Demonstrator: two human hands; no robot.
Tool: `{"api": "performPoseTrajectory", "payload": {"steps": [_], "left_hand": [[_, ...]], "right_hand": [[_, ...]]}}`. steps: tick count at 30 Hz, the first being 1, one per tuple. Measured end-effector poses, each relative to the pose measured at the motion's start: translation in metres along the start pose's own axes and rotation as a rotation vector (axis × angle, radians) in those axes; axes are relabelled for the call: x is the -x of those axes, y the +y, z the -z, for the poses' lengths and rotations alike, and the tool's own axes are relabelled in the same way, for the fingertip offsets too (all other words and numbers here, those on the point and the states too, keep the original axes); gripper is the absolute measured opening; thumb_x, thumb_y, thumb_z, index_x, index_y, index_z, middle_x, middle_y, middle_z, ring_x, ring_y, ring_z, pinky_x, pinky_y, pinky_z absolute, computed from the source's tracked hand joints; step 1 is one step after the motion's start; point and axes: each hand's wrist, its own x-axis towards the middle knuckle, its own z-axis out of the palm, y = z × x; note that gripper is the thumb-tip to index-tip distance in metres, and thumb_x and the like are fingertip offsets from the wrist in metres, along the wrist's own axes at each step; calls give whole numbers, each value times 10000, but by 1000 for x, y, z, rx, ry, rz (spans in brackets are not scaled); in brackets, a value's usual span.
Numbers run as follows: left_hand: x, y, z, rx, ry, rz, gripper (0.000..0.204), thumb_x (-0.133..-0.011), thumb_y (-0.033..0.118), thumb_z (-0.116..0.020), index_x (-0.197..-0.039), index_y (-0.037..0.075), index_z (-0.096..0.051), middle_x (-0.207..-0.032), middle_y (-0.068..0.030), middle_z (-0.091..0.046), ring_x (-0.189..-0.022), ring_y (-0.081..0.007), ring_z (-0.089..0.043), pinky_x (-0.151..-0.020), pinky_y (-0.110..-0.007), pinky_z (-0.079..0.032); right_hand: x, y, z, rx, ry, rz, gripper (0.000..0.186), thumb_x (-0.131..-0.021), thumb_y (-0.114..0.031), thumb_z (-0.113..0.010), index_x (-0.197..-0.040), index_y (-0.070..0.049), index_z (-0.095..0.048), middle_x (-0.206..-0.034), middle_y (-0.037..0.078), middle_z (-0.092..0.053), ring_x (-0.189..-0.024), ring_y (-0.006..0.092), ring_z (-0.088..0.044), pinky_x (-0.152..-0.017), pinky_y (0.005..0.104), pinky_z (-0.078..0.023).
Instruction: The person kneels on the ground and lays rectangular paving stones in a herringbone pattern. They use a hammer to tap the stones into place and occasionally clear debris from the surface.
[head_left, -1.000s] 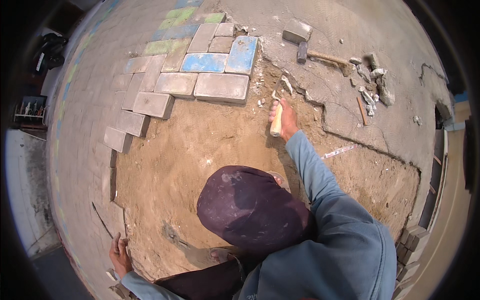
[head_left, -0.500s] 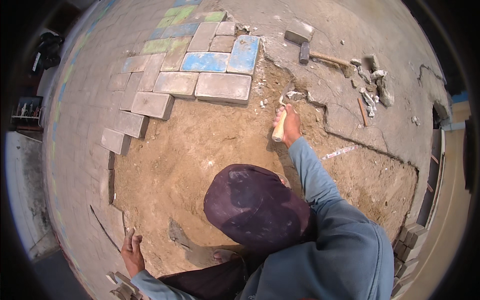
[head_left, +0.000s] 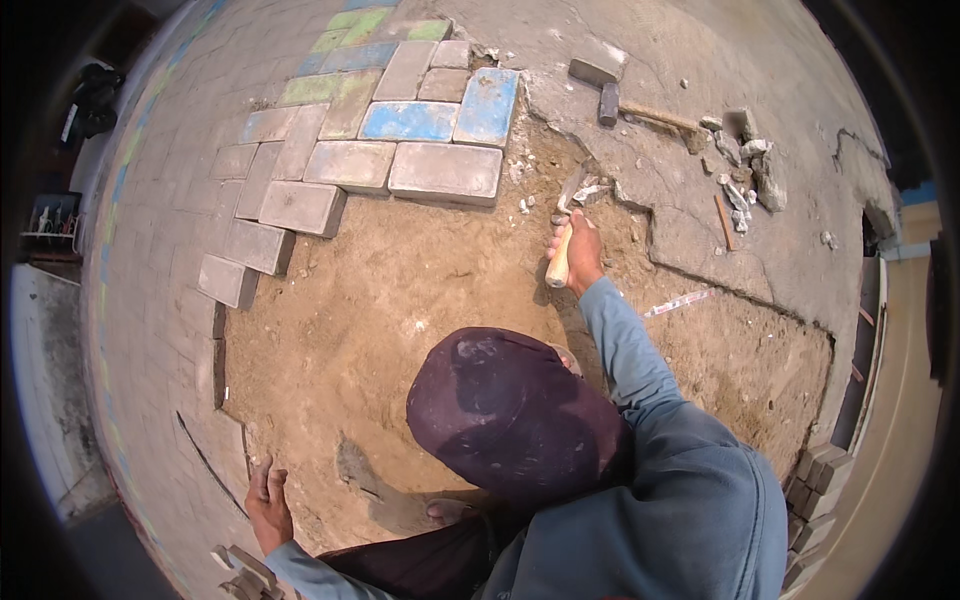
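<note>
My right hand (head_left: pixel 584 250) is closed around the pale wooden handle of a trowel (head_left: pixel 559 262). Its metal blade points away from me, at pale rubble chips (head_left: pixel 590 192) beside the broken concrete edge. Brown sandy soil (head_left: pixel 380 290) lies under the trowel and between my hands. At the lower left, my left hand (head_left: pixel 268 512) has its fingers stretched out and holds nothing. It is by the edge of the laid pavers, close to a thin dark strip (head_left: pixel 205 460); whether it touches the ground I cannot tell.
Grey, blue and green paving blocks (head_left: pixel 445 172) border the soil at far left. Across the concrete lie a hammer (head_left: pixel 652 116), a loose block (head_left: pixel 598 66), rubble (head_left: pixel 768 185) and a reddish stick (head_left: pixel 724 222). Stacked blocks (head_left: pixel 820 480) stand at right.
The trowel blade has shifted slightly against the rubble chips, with my right hand nearly in place. My left hand stays at the paver edge.
</note>
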Motion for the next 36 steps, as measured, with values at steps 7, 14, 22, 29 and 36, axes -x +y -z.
{"api": "performPoseTrajectory", "payload": {"steps": [7,14,22,29,36], "left_hand": [[-6,9,-7,-61,-45,2,477,-1077,310,-577,-1394,-46,-584,-1128,-180,-718,-1082,-242,-685,-977,-354,-524],[6,10,-5,-19,0,19,433,-1082,257,-565,-1382,-54,-592,-1189,-180,-703,-1086,-235,-681,-980,-346,-523],[10,2,-3,-127,2,20,439,-1078,281,-562,-1370,-43,-604,-1097,-208,-742,-1049,-244,-701,-949,-350,-521],[6,36,-14,-78,-3,-67,450,-1077,302,-561,-1382,-26,-602,-1107,-199,-736,-1073,-252,-683,-953,-357,-511],[9,42,-13,-49,0,-67,451,-1077,293,-561,-1379,-40,-597,-1156,-209,-714,-1085,-254,-681,-970,-368,-508]], "right_hand": [[-49,-27,-57,22,-203,-138,309,-1104,-340,-442,-998,-60,-520,-767,23,-526,-570,138,-498,-470,303,-460],[-36,-13,-27,88,-103,-101,315,-1080,-370,-472,-986,-74,-527,-760,28,-538,-576,142,-536,-482,323,-499],[62,-89,61,416,-185,166,403,-1052,-354,-558,-1286,-38,-469,-959,97,-549,-631,154,-579,-510,298,-536],[-31,-115,22,2295,180,1005,218,-998,-187,-543,-1139,-21,-560,-949,184,-718,-781,336,-744,-703,461,-589],[-62,-85,-10,2420,64,1022,208,-985,-116,-494,-1124,-2,-599,-999,201,-691,-852,341,-738,-734,421,-605]]}}
